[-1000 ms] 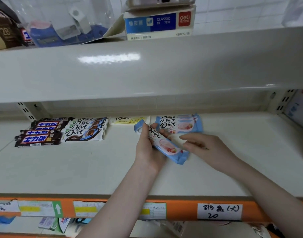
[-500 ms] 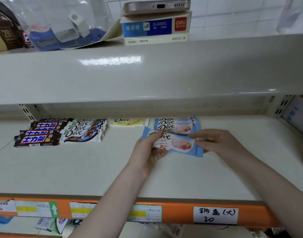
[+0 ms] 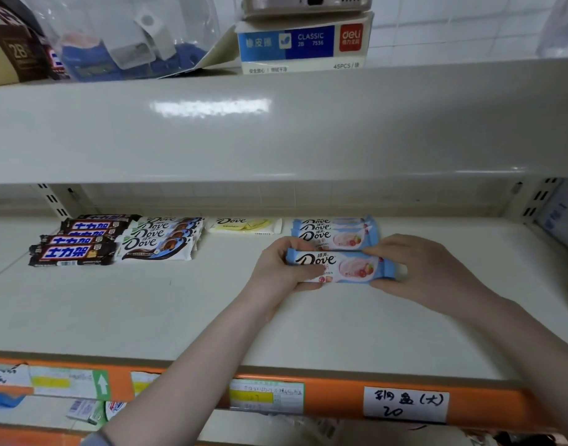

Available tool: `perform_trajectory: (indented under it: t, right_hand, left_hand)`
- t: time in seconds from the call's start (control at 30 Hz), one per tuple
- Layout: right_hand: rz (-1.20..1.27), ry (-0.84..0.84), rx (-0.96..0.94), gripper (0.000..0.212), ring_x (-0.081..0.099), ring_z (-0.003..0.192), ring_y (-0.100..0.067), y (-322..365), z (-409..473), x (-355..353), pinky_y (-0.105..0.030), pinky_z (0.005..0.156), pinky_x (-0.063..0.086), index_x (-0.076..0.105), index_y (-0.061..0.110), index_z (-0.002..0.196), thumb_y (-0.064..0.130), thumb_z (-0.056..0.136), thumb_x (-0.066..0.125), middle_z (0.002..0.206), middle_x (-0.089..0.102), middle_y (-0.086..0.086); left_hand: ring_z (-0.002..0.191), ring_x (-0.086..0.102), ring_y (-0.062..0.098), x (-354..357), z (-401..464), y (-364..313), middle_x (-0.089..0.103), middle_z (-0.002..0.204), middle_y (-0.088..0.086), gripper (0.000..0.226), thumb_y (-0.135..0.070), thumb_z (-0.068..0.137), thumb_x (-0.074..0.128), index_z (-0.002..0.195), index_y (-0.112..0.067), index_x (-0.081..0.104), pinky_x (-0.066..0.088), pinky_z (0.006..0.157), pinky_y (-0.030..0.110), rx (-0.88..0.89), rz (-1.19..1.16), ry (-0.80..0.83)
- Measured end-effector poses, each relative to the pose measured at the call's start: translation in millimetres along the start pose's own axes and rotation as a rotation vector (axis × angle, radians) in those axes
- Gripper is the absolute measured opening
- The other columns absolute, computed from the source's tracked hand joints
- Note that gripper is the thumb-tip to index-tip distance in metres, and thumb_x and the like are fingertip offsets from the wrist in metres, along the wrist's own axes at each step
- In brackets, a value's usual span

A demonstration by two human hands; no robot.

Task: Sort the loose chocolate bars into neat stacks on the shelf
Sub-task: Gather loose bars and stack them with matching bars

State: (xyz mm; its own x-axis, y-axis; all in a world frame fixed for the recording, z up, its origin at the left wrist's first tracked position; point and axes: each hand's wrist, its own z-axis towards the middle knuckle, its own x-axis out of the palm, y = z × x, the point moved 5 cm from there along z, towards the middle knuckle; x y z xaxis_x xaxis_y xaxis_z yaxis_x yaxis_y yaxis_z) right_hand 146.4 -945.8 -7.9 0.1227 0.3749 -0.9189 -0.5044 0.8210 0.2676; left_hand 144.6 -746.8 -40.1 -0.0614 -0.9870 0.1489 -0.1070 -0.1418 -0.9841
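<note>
Cream metal shelf (image 3: 179,317) with an orange price-label rail (image 3: 334,400) at 6 o'clock; bar stacks line the back from 9 to 12 o'clock. At centre, the left hand (image 3: 276,272) and right hand (image 3: 427,272) each pinch one end of a level blue Dove bar (image 3: 340,267), just before the blue Dove stack (image 3: 335,231).

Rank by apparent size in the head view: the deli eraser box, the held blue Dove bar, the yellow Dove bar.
1. deli eraser box
2. blue Dove bar, though it's nearer the camera
3. yellow Dove bar, farther back
</note>
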Motion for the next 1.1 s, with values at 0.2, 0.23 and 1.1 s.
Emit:
perform_trajectory:
  t: [0.2,0.23,1.1]
  right_hand:
    - [-0.111,-0.042,-0.085,0.047,0.060,0.089,-0.023,-10.0,19.5,6.5,-0.024,0.073,0.039,0.061,0.027,0.118,0.024,0.072,0.073,0.100,0.066,-0.002]
    - [-0.115,-0.039,-0.087,0.047,0.059,0.088,-0.023,-11.3,22.5,8.7,-0.024,0.072,0.039,0.061,0.028,0.117,0.023,0.072,0.073,0.099,0.066,-0.002]
    - [-0.063,-0.062,0.069,0.038,0.054,0.102,-0.026,-30.2,26.9,29.2,-0.030,0.083,0.039,0.062,0.018,0.116,0.020,0.079,0.067,0.116,0.063,-0.003]
  left_hand:
    - [0.089,0.052,0.014,0.8,10.1,-21.4,0.052,0.085,-0.015,0.034,-0.008,0.066,0.078,0.093,-0.018,0.061,0.034,0.068,0.007,0.402,0.872,-0.035]
    - [0.093,0.052,0.017,0.7,12.5,-21.3,0.051,0.088,-0.010,0.036,-0.009,0.067,0.077,0.099,-0.016,0.062,0.033,0.069,0.008,0.430,0.949,-0.037]
    - [0.116,0.050,0.023,0.7,27.3,-5.6,0.054,0.127,0.006,0.047,-0.025,0.084,0.063,0.129,-0.016,0.053,0.038,0.095,0.028,0.441,1.178,-0.085]
